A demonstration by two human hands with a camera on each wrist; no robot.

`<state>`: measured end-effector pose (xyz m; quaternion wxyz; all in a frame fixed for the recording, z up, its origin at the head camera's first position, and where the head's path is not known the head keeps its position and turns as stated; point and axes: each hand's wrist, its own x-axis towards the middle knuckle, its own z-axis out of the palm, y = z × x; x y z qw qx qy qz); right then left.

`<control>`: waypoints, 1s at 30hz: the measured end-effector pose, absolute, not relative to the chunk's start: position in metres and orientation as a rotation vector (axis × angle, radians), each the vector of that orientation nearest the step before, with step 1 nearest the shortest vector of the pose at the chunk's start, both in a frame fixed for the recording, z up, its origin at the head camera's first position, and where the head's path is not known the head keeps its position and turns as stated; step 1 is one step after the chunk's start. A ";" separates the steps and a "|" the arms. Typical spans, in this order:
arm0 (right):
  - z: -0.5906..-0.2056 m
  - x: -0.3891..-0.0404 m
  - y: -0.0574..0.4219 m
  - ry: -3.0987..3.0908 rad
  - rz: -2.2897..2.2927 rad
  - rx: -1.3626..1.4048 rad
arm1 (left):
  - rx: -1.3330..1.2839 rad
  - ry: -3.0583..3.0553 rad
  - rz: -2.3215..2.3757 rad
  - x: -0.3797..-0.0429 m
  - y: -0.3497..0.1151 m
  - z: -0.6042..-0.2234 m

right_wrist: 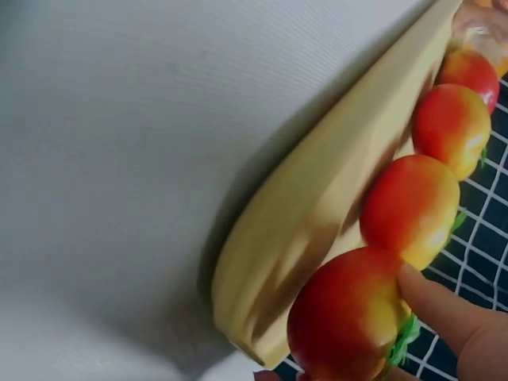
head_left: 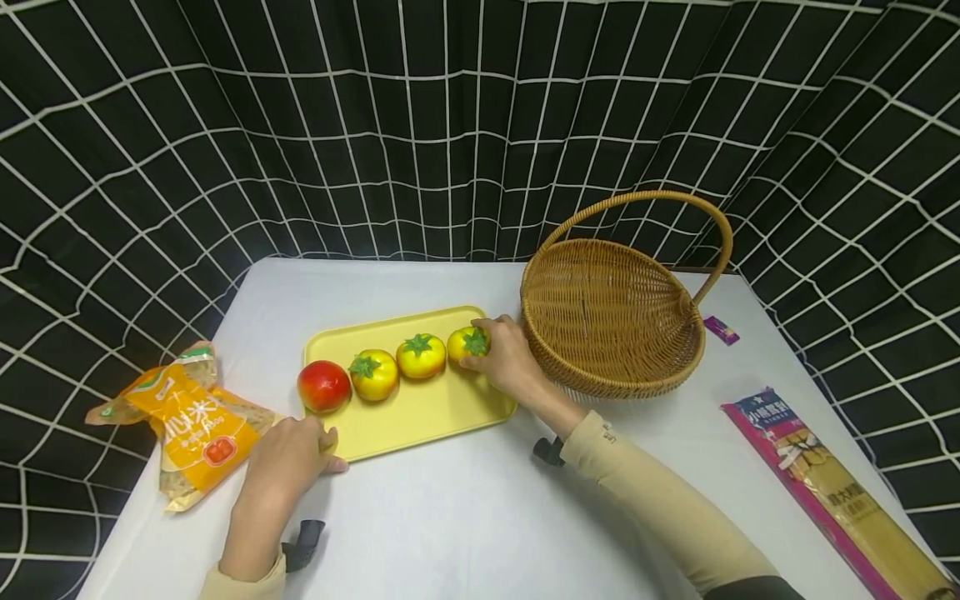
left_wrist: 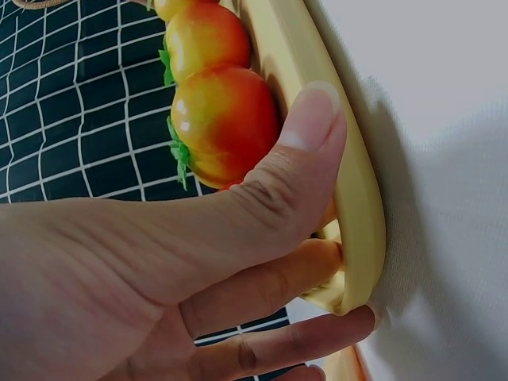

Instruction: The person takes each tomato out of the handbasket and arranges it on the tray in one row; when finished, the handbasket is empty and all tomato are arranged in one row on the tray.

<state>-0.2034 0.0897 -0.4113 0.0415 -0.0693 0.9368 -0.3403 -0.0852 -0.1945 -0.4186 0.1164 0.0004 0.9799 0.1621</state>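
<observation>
A yellow tray (head_left: 442, 410) lies on the white table, with a row of fruit along it. At its near left corner, my left hand (head_left: 287, 462) grips the rim, thumb (left_wrist: 313, 119) on top and fingers around the edge. My right hand (head_left: 516, 360) holds the rightmost yellow-and-red tomato (right_wrist: 345, 313) near the tray's right end, its green leafy top partly covered. To its left sit a middle tomato (head_left: 421, 358), another tomato (head_left: 374, 377) and a red fruit (head_left: 324, 387) without leaves, nearest my left hand.
A wicker basket (head_left: 607, 317) with a tall handle stands right of the tray, close to my right hand. An orange snack bag (head_left: 202, 429) lies at left. Far right are a noodle packet (head_left: 832, 492) and a small purple packet (head_left: 722, 330). Black gridded curtains surround the table.
</observation>
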 end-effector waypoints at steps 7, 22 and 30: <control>-0.418 -0.207 0.092 2.847 -0.983 -0.196 | 0.007 2.881 0.467 -0.086 -0.195 -0.421; -0.412 -0.208 0.097 2.856 -0.999 -0.216 | 0.032 2.858 0.449 -0.093 -0.199 -0.397; -0.389 -0.196 0.102 2.899 -1.109 -0.447 | 0.183 3.195 0.543 -0.103 -0.187 -0.386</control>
